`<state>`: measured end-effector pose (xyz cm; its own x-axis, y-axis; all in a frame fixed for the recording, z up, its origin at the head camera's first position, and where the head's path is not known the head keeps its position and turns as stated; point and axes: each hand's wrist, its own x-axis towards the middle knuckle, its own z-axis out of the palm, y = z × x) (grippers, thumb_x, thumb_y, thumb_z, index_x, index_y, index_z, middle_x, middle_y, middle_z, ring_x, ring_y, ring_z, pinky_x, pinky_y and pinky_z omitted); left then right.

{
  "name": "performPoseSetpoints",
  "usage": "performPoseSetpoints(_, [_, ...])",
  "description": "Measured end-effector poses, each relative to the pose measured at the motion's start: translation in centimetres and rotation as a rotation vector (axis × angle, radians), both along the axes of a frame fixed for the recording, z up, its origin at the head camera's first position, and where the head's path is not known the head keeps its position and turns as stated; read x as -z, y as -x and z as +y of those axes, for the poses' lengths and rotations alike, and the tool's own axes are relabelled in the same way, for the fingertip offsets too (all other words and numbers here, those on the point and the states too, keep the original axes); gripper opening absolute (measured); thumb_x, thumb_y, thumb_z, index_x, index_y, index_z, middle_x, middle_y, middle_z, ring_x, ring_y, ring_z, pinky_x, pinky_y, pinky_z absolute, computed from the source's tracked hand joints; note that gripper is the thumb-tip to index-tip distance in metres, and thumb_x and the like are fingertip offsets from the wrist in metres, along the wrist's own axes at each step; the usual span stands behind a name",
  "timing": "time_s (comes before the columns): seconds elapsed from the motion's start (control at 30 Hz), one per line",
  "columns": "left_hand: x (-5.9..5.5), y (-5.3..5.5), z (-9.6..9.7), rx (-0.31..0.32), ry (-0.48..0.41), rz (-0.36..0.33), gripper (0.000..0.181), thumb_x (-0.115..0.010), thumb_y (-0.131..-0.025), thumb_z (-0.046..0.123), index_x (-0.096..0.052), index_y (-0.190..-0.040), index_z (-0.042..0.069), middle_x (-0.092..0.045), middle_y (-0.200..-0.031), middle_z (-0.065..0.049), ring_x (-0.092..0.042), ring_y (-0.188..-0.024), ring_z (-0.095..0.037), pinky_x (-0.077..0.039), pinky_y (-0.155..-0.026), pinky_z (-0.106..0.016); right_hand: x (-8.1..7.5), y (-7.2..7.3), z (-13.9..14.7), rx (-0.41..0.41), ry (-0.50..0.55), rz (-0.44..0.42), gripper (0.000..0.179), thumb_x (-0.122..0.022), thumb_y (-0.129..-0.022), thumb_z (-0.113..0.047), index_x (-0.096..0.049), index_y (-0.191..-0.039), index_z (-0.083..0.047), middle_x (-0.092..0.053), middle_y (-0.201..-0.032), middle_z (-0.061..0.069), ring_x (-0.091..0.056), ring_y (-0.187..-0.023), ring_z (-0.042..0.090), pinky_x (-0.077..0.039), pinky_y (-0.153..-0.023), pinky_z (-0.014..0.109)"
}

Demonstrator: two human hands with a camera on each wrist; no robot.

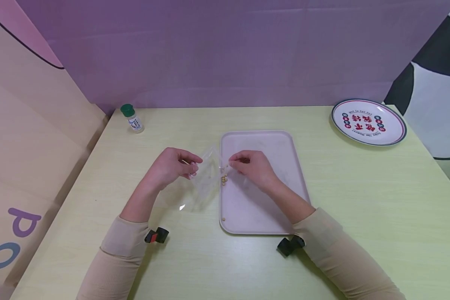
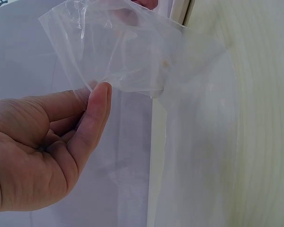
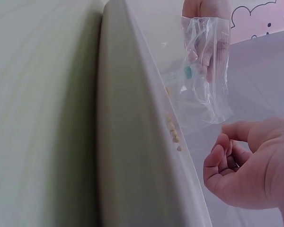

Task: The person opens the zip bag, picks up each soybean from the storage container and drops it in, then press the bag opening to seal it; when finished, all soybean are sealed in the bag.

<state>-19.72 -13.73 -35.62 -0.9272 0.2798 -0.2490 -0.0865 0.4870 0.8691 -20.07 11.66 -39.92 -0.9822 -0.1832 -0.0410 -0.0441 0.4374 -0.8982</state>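
My left hand (image 1: 174, 166) pinches a clear plastic bag (image 1: 207, 173) between thumb and fingers, left of a pale rectangular tray (image 1: 262, 200). In the left wrist view, the thin bag (image 2: 128, 56) spreads out from the fingertips. Over the tray's left side is my right hand (image 1: 253, 166), its fingers bent and the thumb near the index fingertip. From the right wrist view, this right hand (image 3: 251, 161) is close to the bag's edge; whether anything tiny sits between its fingertips I cannot tell. Several small yellowish beans (image 1: 223, 180) lie along the tray's left edge, with a single bean (image 1: 223, 219) lower down.
A small bottle with a green cap (image 1: 132, 118) stands at the table's back left. At the back right lies an oval white plate (image 1: 369, 123) with red lettering. A purple panel (image 1: 228, 54) rises behind the table (image 1: 360, 200). Black wrist devices (image 1: 290, 246) are on both arms.
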Motion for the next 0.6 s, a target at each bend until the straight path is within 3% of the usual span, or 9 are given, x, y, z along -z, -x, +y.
performPoseSetpoints(0.6, [-0.13, -0.02, 0.05, 0.001, 0.017, 0.0, 0.027, -0.071, -0.093, 0.003, -0.071, -0.12, -0.002, -0.067, -0.102, -0.014, -0.068, -0.082, -0.025, -0.059, -0.085, -0.045, -0.77, -0.53, -0.38, -0.008, 0.18, 0.02, 0.014, -0.07, -0.095, -0.01, -0.074, -0.105, 0.0, -0.065, -0.084, 0.005, -0.056, -0.072, 0.018, -0.048, -0.063, 0.022])
